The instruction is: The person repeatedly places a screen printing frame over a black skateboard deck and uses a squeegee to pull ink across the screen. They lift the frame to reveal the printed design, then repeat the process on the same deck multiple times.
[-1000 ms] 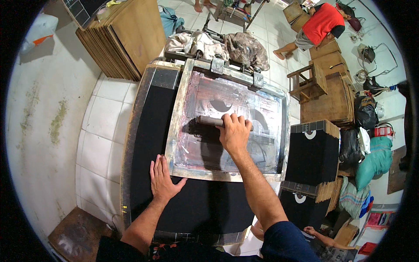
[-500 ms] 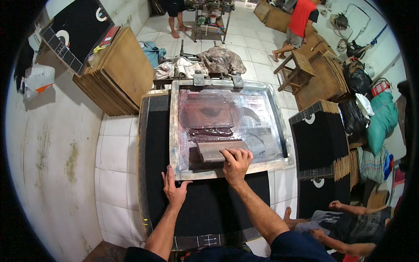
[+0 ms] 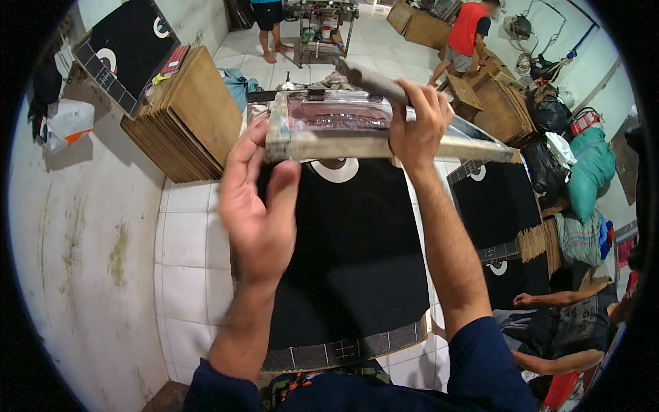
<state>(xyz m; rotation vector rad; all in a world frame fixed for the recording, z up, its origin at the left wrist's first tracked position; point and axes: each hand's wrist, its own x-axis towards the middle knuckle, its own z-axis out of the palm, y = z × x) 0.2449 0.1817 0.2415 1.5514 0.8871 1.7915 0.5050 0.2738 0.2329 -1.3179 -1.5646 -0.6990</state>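
A screen printing frame (image 3: 329,147) is tilted up on its far hinges, its near edge raised toward me. Dark red ink (image 3: 343,121) lies on its mesh. At the frame's near left corner, my left hand (image 3: 257,213) grips the wood, slightly blurred, with the thumb below. My right hand (image 3: 420,130) holds a wooden squeegee (image 3: 374,84) above the frame's near edge, and its lower side meets that edge. Beneath, a black fabric panel (image 3: 343,261) lies flat on a board, with part of a pale ring print (image 3: 336,172) showing at its far end.
Stacked boards (image 3: 185,110) stand at the left, a printed black panel (image 3: 127,55) leaning on top. More black panels (image 3: 494,206) lie at the right. A co-worker (image 3: 563,329) sits at lower right; a person in red (image 3: 468,31) bends at the back. Bags (image 3: 592,165) line the right wall.
The frame's near edge has swung up off the black panel, uncovering the ring print. My left hand has taken its corner; my right hand has lifted the squeegee from the mesh.
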